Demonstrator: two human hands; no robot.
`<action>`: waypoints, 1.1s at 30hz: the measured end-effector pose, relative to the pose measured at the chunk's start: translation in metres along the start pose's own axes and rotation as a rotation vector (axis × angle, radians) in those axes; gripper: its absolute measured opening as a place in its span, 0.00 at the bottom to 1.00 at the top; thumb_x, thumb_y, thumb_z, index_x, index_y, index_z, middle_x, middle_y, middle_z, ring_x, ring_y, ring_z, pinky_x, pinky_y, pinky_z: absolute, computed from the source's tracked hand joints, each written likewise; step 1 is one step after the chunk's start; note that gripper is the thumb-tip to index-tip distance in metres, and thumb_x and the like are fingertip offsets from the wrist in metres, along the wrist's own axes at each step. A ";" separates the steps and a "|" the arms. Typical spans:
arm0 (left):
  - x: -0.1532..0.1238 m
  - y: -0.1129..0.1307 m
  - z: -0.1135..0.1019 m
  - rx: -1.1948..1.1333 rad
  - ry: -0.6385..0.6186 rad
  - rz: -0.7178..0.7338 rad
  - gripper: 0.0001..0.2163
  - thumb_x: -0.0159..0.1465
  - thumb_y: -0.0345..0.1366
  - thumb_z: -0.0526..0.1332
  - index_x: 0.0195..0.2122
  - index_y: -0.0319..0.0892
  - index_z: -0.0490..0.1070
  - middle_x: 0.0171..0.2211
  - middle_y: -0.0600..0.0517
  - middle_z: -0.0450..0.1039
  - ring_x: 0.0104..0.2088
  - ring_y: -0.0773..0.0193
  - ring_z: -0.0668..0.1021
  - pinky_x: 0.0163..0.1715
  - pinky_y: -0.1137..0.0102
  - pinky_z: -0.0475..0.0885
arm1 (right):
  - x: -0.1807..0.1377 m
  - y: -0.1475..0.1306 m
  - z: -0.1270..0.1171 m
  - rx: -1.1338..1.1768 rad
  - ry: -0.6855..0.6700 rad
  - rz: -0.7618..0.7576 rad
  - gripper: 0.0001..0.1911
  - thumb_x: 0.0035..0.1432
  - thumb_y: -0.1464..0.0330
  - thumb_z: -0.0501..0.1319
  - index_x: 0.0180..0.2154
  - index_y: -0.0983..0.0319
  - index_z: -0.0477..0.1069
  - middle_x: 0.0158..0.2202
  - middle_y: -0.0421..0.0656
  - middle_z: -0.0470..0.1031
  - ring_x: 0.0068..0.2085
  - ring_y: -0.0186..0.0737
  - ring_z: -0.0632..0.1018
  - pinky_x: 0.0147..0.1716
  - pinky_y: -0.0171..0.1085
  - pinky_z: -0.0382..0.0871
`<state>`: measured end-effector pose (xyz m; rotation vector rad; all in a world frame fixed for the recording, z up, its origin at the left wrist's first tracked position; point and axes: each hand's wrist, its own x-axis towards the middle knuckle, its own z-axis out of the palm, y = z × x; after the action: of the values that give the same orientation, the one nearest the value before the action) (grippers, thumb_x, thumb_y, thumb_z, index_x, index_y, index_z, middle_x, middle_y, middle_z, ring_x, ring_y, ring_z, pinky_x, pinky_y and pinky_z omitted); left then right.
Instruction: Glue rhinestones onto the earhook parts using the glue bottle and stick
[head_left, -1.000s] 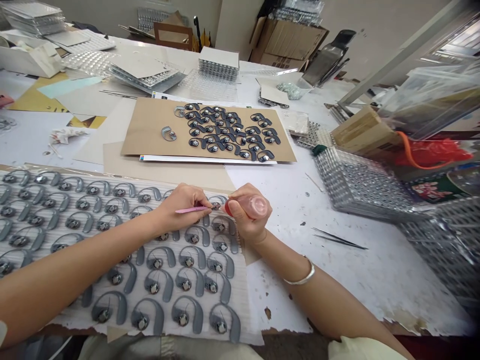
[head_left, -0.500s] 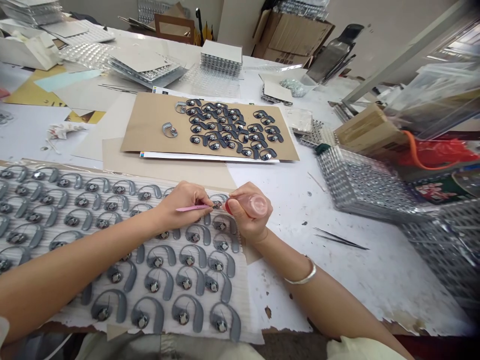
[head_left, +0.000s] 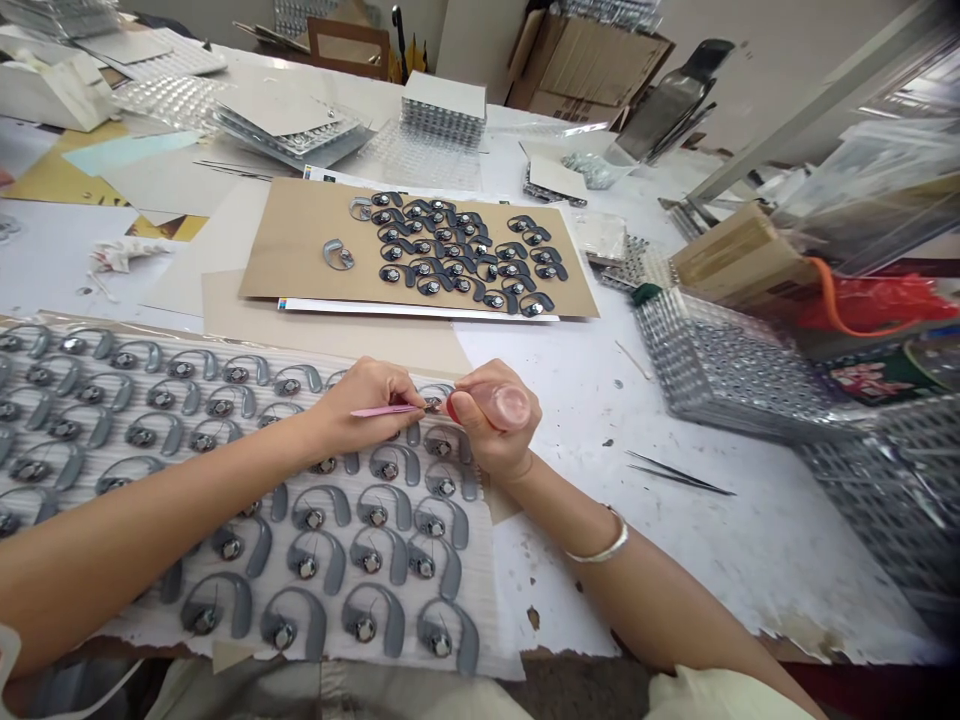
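My left hand (head_left: 369,402) pinches a pair of pink tweezers (head_left: 386,410), their tips at a small part on a grey ear-hook earphone piece (head_left: 435,393). In my right hand (head_left: 491,435) is a small pinkish squeeze bottle (head_left: 504,405), gripped with its red end toward those tips. Both hands are close together over the top right of a white foam sheet (head_left: 484,600). Rows of grey ear-hook earphone pieces (head_left: 375,555) lie on that sheet, each with a round metallic part.
Beyond my hands, a brown cardboard sheet (head_left: 292,220) carries dark ear-hook pieces (head_left: 450,250). Dark tweezers (head_left: 679,472) lie on the table to the right. Stacked clear trays (head_left: 735,360) and a cardboard box (head_left: 739,255) stand at the right. More trays (head_left: 442,110) are at the back.
The view has shifted very slightly. Both hands keep nearly the same place and hold the same tweezers and bottle.
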<state>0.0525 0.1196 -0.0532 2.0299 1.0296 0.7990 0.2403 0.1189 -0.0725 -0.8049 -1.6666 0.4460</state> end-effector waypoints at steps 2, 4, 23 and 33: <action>0.000 0.000 0.000 0.003 -0.005 0.005 0.05 0.57 0.31 0.63 0.25 0.39 0.76 0.20 0.53 0.72 0.22 0.69 0.72 0.25 0.75 0.65 | 0.000 0.000 0.000 0.017 0.007 0.037 0.07 0.53 0.67 0.64 0.25 0.60 0.68 0.25 0.41 0.71 0.26 0.37 0.73 0.26 0.40 0.69; -0.001 0.000 0.001 0.012 0.000 0.006 0.05 0.57 0.31 0.63 0.26 0.39 0.77 0.20 0.53 0.72 0.23 0.69 0.73 0.25 0.75 0.66 | 0.002 -0.001 0.000 0.086 0.053 0.105 0.07 0.53 0.66 0.64 0.26 0.60 0.69 0.25 0.41 0.70 0.24 0.36 0.73 0.24 0.39 0.69; -0.043 0.023 0.017 0.424 0.096 0.533 0.06 0.66 0.28 0.56 0.33 0.38 0.71 0.34 0.50 0.79 0.31 0.67 0.77 0.37 0.67 0.66 | -0.006 -0.042 -0.021 0.230 0.312 0.386 0.15 0.54 0.61 0.64 0.23 0.61 0.64 0.22 0.38 0.68 0.23 0.34 0.75 0.15 0.31 0.64; -0.045 0.023 0.034 0.705 0.064 0.586 0.11 0.66 0.26 0.53 0.27 0.38 0.69 0.25 0.49 0.73 0.27 0.65 0.69 0.32 0.66 0.62 | -0.022 -0.039 -0.017 0.078 0.096 0.204 0.05 0.54 0.67 0.63 0.30 0.61 0.70 0.24 0.40 0.72 0.25 0.37 0.75 0.24 0.39 0.71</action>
<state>0.0662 0.0612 -0.0624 3.0104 0.8150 0.8649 0.2481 0.0742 -0.0576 -0.9278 -1.4758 0.6007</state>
